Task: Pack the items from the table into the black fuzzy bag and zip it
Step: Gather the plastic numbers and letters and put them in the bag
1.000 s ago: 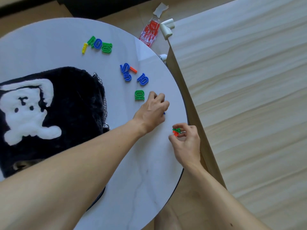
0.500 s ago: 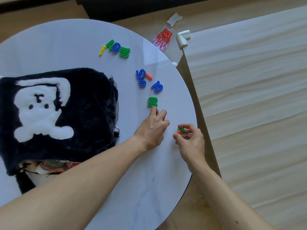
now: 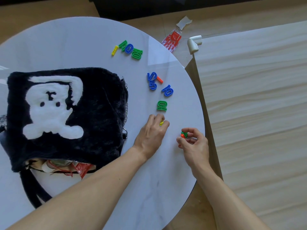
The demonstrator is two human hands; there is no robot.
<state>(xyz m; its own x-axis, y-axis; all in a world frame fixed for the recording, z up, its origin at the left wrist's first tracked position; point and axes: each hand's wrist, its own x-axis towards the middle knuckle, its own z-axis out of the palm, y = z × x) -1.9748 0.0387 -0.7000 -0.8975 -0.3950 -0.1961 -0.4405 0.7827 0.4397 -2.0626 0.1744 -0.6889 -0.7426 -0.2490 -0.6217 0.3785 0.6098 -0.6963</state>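
Note:
The black fuzzy bag (image 3: 99, 123) with a white bear on it lies on the left of the round white table (image 3: 74, 47), its zip open at the near edge with packets showing inside. My left hand (image 3: 152, 131) is on the table right of the bag, fingers curled round a yellow plastic piece (image 3: 161, 122). My right hand (image 3: 193, 143) pinches a small bunch of green and orange pieces (image 3: 184, 134) near the table's right edge. A green piece (image 3: 162, 106) lies just beyond my left fingers, with blue and orange pieces (image 3: 157, 83) farther back.
A yellow, green and blue group of pieces (image 3: 128, 49) lies at the far side of the table. A red packet (image 3: 172, 41) and a torn wrapper (image 3: 183, 22) lie on the floor beyond. A wooden surface (image 3: 257, 105) with a white corner guard (image 3: 193, 44) adjoins on the right.
My left hand drew back a little from the green piece and now has a yellow piece in its fingers. The right hand keeps its bunch. The view shifted, showing the bag's open zip.

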